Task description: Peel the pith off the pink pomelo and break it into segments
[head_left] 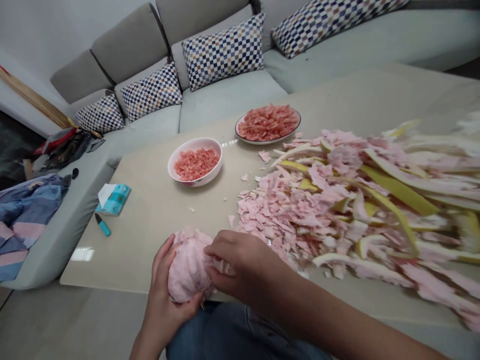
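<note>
A peeled pink pomelo (187, 265) sits at the near edge of the beige table (150, 225), above my lap. My left hand (161, 295) cups it from the left and underneath. My right hand (240, 262) presses on its right side, fingers pinching at the pith. A large heap of pink pith scraps and yellow-green rind strips (348, 210) spreads across the table just right of my hands.
A white bowl (195, 162) and a plate (268, 124) of red pomelo flesh stand farther back. A tissue pack (112, 198) and a teal-capped marker (102, 225) lie at the left. A grey sofa (225, 95) with checkered cushions wraps around; clothes (26, 215) lie at left.
</note>
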Action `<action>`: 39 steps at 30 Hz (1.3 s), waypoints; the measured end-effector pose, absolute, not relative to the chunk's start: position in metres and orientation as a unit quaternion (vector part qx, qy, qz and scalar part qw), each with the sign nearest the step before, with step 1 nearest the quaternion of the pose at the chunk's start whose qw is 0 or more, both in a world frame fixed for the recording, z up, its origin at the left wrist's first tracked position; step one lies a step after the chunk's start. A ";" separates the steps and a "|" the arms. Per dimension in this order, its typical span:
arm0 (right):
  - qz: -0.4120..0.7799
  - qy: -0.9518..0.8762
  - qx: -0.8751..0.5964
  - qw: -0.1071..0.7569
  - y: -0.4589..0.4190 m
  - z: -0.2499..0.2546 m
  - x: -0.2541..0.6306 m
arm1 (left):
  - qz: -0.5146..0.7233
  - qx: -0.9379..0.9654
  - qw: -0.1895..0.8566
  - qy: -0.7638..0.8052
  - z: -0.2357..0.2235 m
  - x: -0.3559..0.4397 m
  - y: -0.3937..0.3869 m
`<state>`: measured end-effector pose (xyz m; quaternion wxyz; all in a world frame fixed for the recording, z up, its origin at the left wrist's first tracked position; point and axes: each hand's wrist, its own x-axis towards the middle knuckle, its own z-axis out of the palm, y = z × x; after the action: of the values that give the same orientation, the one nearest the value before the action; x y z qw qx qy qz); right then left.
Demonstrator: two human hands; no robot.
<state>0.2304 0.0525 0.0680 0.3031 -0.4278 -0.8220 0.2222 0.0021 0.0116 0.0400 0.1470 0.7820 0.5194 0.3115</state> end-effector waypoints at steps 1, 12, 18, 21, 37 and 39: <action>0.211 -0.826 -0.431 0.297 0.051 0.068 0.230 | 0.310 0.784 0.149 0.517 0.040 0.002 0.012; 0.215 -0.844 -0.405 0.280 0.057 0.070 0.235 | 0.297 0.804 0.146 0.494 0.041 -0.001 0.013; 0.255 -0.811 -0.419 0.318 0.049 0.072 0.232 | 0.298 0.805 0.152 0.490 0.039 -0.006 0.012; 0.225 -0.810 -0.443 0.311 0.054 0.072 0.230 | 0.294 0.807 0.164 0.485 0.039 -0.008 0.014; 0.118 -0.787 -0.534 0.286 0.069 0.029 0.270 | 0.280 0.698 0.299 0.588 0.063 -0.020 0.021; 0.115 -0.787 -0.512 0.325 0.066 0.022 0.265 | 0.262 0.691 0.273 0.615 0.065 -0.009 0.025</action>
<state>0.2651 0.0659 0.0217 0.3254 -0.5120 -0.7866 0.1153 -0.0089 0.0250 0.0652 0.2730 0.6913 0.6155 0.2622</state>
